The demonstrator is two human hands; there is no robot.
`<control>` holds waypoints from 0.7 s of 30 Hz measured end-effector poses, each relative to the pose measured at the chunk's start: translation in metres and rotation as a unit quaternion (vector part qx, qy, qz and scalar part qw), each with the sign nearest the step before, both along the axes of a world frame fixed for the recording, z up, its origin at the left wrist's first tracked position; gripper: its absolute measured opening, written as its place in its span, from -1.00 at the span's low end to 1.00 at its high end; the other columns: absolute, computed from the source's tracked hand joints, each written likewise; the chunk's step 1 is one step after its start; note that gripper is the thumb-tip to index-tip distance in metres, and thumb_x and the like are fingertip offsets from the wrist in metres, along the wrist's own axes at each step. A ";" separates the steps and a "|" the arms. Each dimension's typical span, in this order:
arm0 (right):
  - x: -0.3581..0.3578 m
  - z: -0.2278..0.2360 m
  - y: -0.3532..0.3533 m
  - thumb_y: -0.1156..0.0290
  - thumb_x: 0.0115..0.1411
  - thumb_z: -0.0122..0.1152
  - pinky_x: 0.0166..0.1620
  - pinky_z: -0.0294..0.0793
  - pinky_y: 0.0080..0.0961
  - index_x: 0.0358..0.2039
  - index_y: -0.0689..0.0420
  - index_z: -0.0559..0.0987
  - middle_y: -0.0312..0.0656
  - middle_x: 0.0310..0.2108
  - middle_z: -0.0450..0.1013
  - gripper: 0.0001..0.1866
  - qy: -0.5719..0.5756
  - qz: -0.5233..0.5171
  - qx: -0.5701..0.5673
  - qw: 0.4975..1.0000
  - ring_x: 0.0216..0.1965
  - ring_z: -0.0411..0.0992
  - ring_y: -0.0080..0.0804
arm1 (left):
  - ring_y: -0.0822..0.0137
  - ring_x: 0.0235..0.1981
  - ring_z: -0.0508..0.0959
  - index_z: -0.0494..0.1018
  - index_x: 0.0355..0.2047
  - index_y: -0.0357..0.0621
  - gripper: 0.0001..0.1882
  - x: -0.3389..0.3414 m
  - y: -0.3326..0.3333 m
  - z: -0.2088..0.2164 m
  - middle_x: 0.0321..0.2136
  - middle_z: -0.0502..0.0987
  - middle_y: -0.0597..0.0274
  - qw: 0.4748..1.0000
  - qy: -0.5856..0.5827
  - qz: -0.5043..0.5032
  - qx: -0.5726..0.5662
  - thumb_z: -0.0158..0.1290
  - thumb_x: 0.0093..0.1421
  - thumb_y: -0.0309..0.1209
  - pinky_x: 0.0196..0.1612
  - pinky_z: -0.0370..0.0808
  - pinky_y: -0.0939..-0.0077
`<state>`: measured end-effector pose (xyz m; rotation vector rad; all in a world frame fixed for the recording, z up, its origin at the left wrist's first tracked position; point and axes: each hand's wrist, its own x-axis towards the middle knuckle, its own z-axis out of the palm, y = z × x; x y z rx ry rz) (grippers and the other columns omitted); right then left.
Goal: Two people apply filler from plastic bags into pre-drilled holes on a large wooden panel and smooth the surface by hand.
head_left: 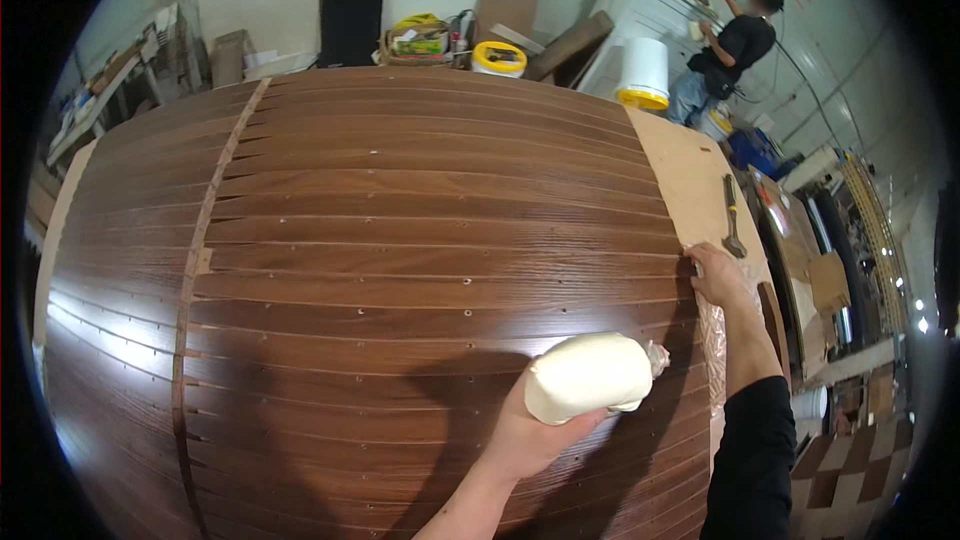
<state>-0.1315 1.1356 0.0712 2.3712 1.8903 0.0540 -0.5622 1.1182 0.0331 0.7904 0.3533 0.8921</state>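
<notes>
My left hand [520, 430] is closed around a plump cream-coloured bag [590, 377], held above a dark brown wood-grain panel [400, 240]. The bag has a crumpled, twisted end on its right side. Thin grooves cross the panel in rows, with small hole-like marks scattered along its boards. Over at the panel's right edge, my right hand [718, 275] has its fingers curled together against the border strip. Whatever lies between those fingertips is too small or hidden to make out. Crinkled clear plastic film [714, 340] runs below that hand.
A hammer [733, 218] lies on the light board [690, 165] at the right. Beyond the panel stand a white bucket with a yellow lid [643, 70], a yellow-rimmed bucket [498, 58] and a box of supplies [420, 40]. Another person [735, 45] works at the back right.
</notes>
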 end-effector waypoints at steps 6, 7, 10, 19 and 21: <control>-0.028 0.021 -0.002 0.59 0.04 0.40 0.00 0.58 -0.24 0.06 0.04 0.56 -0.17 0.01 0.53 -0.48 0.064 -0.051 0.036 0.996 -0.05 0.59 -0.11 | 0.37 0.15 0.50 0.32 0.26 -0.28 -0.31 -0.003 -0.002 -0.006 0.12 0.53 0.18 1.000 0.012 -0.013 -0.002 0.35 0.16 -0.54 0.26 0.42 0.36; -0.026 0.023 -0.006 0.62 0.05 0.39 -0.05 0.60 -0.24 0.04 0.07 0.55 -0.16 -0.01 0.52 -0.50 0.088 -0.048 0.068 0.993 -0.11 0.61 -0.12 | 0.37 0.15 0.50 0.33 0.26 -0.28 -0.31 -0.002 -0.003 -0.005 0.12 0.53 0.19 1.000 0.020 -0.013 0.002 0.36 0.15 -0.53 0.26 0.42 0.36; -0.016 0.028 -0.017 0.66 0.05 0.38 -0.12 0.61 -0.24 -0.02 0.11 0.50 -0.12 -0.05 0.50 -0.54 0.110 -0.032 0.181 0.977 -0.19 0.64 -0.14 | 0.37 0.15 0.50 0.33 0.26 -0.28 -0.31 0.001 -0.003 -0.007 0.12 0.53 0.18 0.998 0.049 -0.040 0.008 0.36 0.15 -0.53 0.24 0.43 0.37; -0.018 0.016 -0.029 0.66 0.07 0.40 -0.18 0.63 -0.30 0.03 0.15 0.46 -0.09 0.05 0.46 -0.50 0.047 -0.066 0.191 0.978 -0.23 0.62 -0.13 | 0.39 0.13 0.50 0.34 0.26 -0.26 -0.31 0.002 -0.005 -0.007 0.11 0.53 0.20 0.997 0.066 -0.032 0.027 0.37 0.15 -0.52 0.21 0.45 0.38; -0.024 0.018 -0.029 0.62 0.07 0.37 -0.09 0.59 -0.18 0.00 0.09 0.47 -0.12 0.01 0.46 -0.53 0.055 -0.080 0.188 0.977 -0.19 0.63 -0.18 | 0.39 0.13 0.51 0.34 0.26 -0.26 -0.31 0.002 -0.005 -0.007 0.11 0.53 0.19 0.997 0.071 -0.031 0.030 0.37 0.15 -0.52 0.21 0.45 0.39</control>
